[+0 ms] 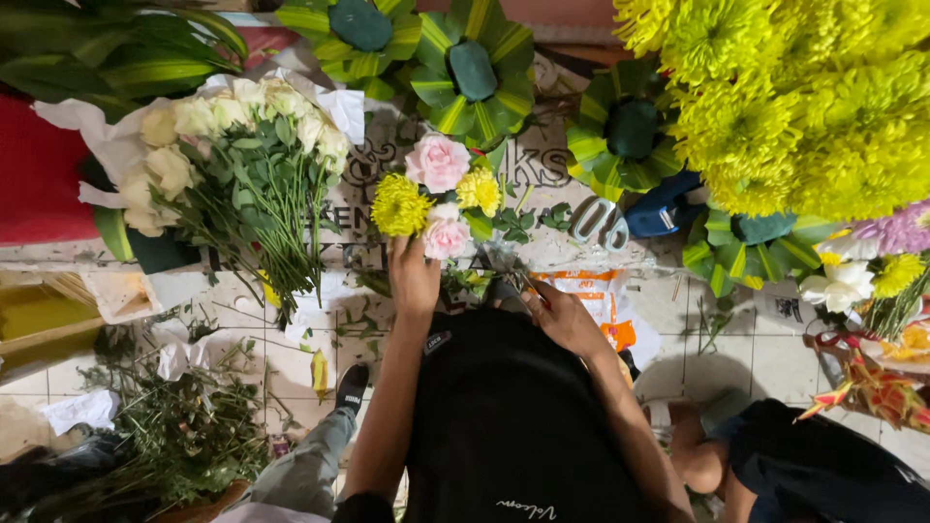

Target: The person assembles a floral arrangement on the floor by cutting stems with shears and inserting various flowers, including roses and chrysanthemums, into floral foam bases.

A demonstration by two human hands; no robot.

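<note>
- Left hand [414, 276] grips the posy [438, 199] of pink roses and yellow mums.
- Right hand [560, 315] pinches a thin stem [516, 281].
- Judged step: adding stems; next needs careful placement.

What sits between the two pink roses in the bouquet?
In the head view, a small yellow chrysanthemum sits between the upper pink rose and the lower pink rose, slightly right; the left hand holds the bunch below.

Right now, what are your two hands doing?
Left hand: closed, holding the small bouquet.
Right hand: closed on a thin stem; unclear.
</note>
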